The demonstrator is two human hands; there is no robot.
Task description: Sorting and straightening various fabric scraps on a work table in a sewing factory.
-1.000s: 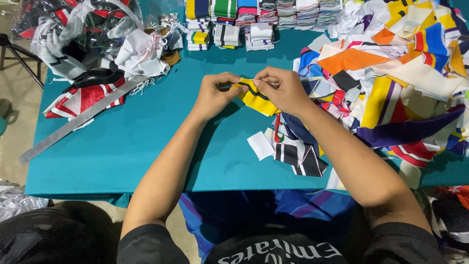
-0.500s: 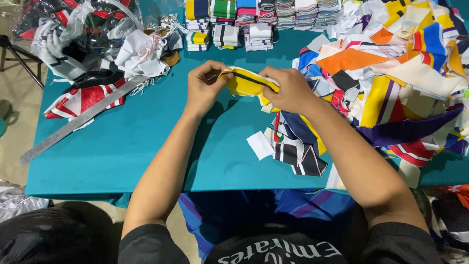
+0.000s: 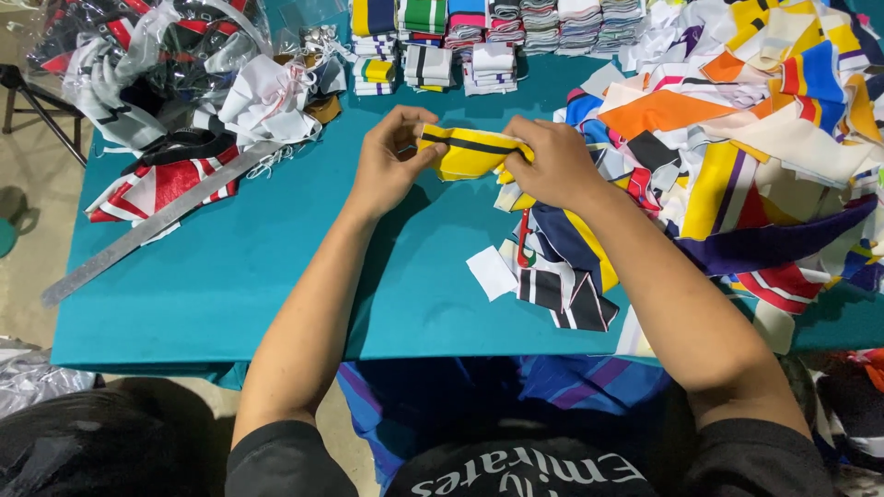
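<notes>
A folded yellow cloth piece with a black stripe [image 3: 471, 153] is held between both my hands above the teal table [image 3: 276, 267]. My left hand [image 3: 391, 166] pinches its left end. My right hand [image 3: 551, 166] grips its right end, resting over a heap of loose coloured fabric scraps [image 3: 562, 248].
A big pile of mixed coloured cloth pieces [image 3: 755, 138] covers the right of the table. Neat stacks of folded pieces [image 3: 460, 37] line the far edge. A long metal ruler [image 3: 157, 225] lies at the left, beside clear plastic bags of cloth [image 3: 157, 55].
Both hands have lifted the yellow piece slightly farther from me and spread it wider between them. The rest of the table is unchanged.
</notes>
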